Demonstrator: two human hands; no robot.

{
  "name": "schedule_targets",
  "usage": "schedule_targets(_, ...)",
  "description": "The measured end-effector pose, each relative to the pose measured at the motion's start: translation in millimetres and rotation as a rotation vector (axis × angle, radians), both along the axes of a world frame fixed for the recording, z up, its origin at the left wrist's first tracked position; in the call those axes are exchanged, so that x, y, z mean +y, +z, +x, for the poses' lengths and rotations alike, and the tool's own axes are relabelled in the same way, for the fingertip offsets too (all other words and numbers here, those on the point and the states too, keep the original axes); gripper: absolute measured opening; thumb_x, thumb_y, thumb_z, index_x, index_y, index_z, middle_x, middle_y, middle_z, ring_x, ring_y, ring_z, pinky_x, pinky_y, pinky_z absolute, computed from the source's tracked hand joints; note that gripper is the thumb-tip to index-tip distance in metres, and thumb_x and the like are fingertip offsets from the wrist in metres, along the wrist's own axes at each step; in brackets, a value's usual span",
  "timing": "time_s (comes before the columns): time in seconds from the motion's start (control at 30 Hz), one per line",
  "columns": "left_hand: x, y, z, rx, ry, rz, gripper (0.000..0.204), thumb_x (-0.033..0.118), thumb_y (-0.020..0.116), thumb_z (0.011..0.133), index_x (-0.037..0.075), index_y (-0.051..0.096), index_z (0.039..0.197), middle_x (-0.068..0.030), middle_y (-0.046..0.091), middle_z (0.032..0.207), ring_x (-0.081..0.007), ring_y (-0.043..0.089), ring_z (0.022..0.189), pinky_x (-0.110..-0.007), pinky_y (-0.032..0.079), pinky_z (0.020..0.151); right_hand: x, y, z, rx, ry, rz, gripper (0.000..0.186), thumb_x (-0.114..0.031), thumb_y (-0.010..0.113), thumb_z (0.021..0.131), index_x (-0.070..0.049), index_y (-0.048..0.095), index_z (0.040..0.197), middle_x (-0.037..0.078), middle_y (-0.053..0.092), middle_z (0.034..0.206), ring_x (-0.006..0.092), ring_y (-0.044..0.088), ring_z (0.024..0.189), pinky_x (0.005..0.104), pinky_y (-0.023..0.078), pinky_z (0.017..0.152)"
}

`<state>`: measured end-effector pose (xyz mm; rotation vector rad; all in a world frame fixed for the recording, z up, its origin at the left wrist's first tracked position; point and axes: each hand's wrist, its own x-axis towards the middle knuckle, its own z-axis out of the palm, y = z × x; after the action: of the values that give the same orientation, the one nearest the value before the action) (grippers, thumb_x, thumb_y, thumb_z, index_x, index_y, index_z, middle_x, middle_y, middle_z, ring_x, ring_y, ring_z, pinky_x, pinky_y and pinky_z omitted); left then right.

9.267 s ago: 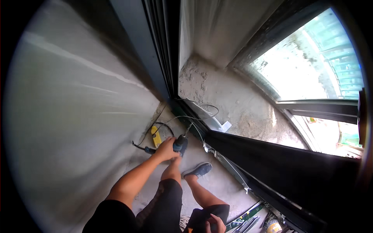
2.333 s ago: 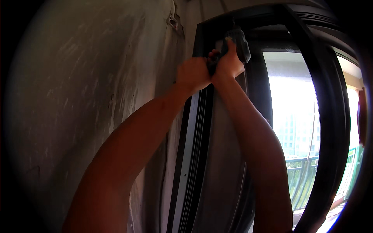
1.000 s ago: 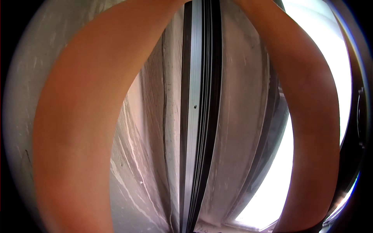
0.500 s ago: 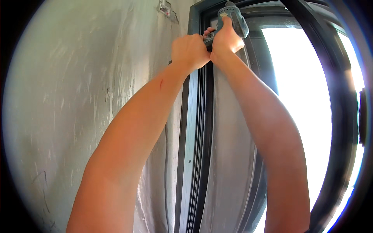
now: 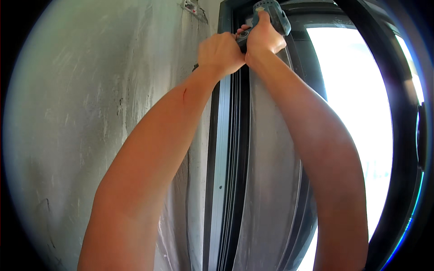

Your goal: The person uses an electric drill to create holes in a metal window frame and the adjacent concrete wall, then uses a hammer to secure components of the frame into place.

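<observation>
Raised overhead at the top of the head view is a blue-grey power drill with a vented body, pointing upward. Its tip is cut off by the upper edge. My right hand is wrapped around its grip, the thumb lying along the body. Beside it, my left hand is closed in a fist around a dark handle that joins the drill. A dark end of something shows past the wrist on its left. Both wrists are close together, and both arms reach up from the lower edge.
A rough, streaked grey wall fills the left side, with a small wall box high up. A dark metal frame with grooves runs vertically behind my arms. To the right is a bright glass pane within a dark curved-looking frame.
My hands and the drill sit slightly higher in the view, and the drill's top end has left the picture. Both hands keep their hold.
</observation>
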<state>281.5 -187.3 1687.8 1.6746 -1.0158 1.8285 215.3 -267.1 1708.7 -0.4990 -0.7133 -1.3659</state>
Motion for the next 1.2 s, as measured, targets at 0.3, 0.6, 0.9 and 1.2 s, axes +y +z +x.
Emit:
schedule_targets(0.3, -9.0, -3.1, 0.2, 0.082, -0.002, -0.044, 0.034, 0.041, 0.077, 0.082, 0.014, 0.084, 0.101, -0.0159, 0.081, 0.097, -0.0372, 0.078, 0.097, -0.046, 0.061, 0.081, -1.3, -3.9, 2.2, 0.048, -0.069, 0.009, 0.045, -0.027, 0.081, 0.092, 0.011, 0.058, 0.101, 0.020, 0.069, 0.073, 0.0294, 0.068, 0.060, 0.0460, 0.058, 0.052)
schedule_targets(0.6, -6.6, 6.9, -1.2, -0.064, -0.157, 0.044, 0.049, 0.052, 0.075, 0.090, 0.005, 0.083, 0.099, -0.0284, 0.078, 0.105, -0.0463, 0.076, 0.099, -0.056, 0.060, 0.085, 13.4, -12.7, -22.9, 0.080, -0.187, 0.073, 0.047, -0.041, 0.081, 0.089, 0.005, 0.075, 0.094, 0.017, 0.076, 0.081, 0.0255, 0.075, 0.067, 0.0405, 0.061, 0.066)
schedule_targets(0.9, -9.6, -2.2, 6.8, -0.032, -0.061, -0.034, 0.060, 0.058, 0.078, 0.086, 0.000, 0.082, 0.102, -0.0305, 0.077, 0.110, -0.0466, 0.075, 0.109, -0.056, 0.059, 0.092, 1.4, -18.3, 2.3, 0.147, -0.337, 0.085, 0.055, -0.048, 0.079, 0.088, 0.005, 0.079, 0.101, 0.017, 0.081, 0.089, 0.0260, 0.079, 0.075, 0.0411, 0.062, 0.078)
schedule_targets(1.2, -13.3, 0.5, 8.2, -0.002, -0.051, -0.034, 0.062, 0.059, 0.079, 0.085, -0.001, 0.082, 0.102, -0.0307, 0.077, 0.111, -0.0456, 0.075, 0.110, -0.055, 0.059, 0.092, 0.5, -16.1, 2.4, 0.207, -0.370, 0.083, 0.057, -0.048, 0.081, 0.088, 0.006, 0.078, 0.106, 0.017, 0.081, 0.091, 0.0247, 0.079, 0.076, 0.0407, 0.063, 0.075)
